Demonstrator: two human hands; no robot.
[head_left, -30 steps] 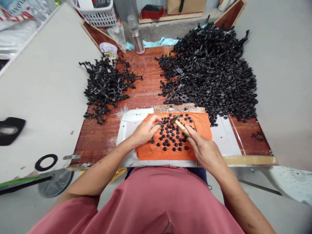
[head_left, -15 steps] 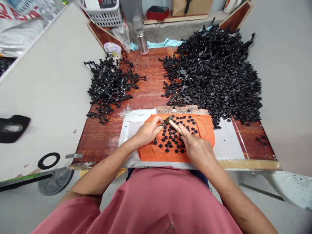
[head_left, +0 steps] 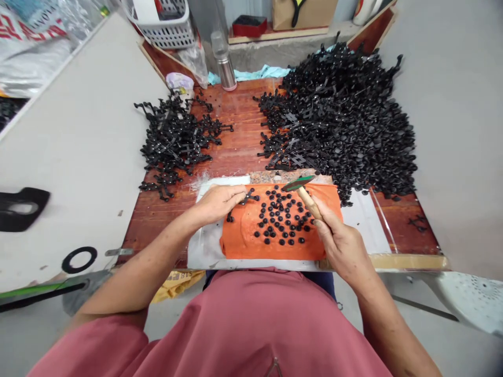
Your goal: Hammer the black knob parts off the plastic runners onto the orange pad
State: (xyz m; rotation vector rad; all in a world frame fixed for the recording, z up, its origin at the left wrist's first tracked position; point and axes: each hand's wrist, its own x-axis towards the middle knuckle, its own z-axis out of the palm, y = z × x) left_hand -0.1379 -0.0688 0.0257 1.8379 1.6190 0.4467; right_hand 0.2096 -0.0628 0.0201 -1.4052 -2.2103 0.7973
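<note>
My left hand [head_left: 220, 203] is closed around a black jointed plastic piece [head_left: 249, 197], whose arms stick out past the fingers over the left part of an orange cloth [head_left: 239, 243]. In my right hand [head_left: 342, 243] is a small hammer [head_left: 310, 203] with a wooden handle and a greenish head, raised above the right side of the cloth. Many small round black caps [head_left: 282, 241] lie spread over the cloth between the two hands. The cloth rests on a pale sheet at the table's front edge.
A big heap of black plastic parts [head_left: 346, 115] covers the back right of the reddish wooden table [head_left: 239, 152]. A smaller pile of jointed black pieces [head_left: 173, 141] lies at left. Behind stand a steel flask [head_left: 225, 70], a grey basket [head_left: 168, 32] and a red box [head_left: 249, 26].
My left hand has moved left with the black jointed piece, away from the caps. My right hand has drawn the hammer right and its head has turned. The view has shifted slightly.
</note>
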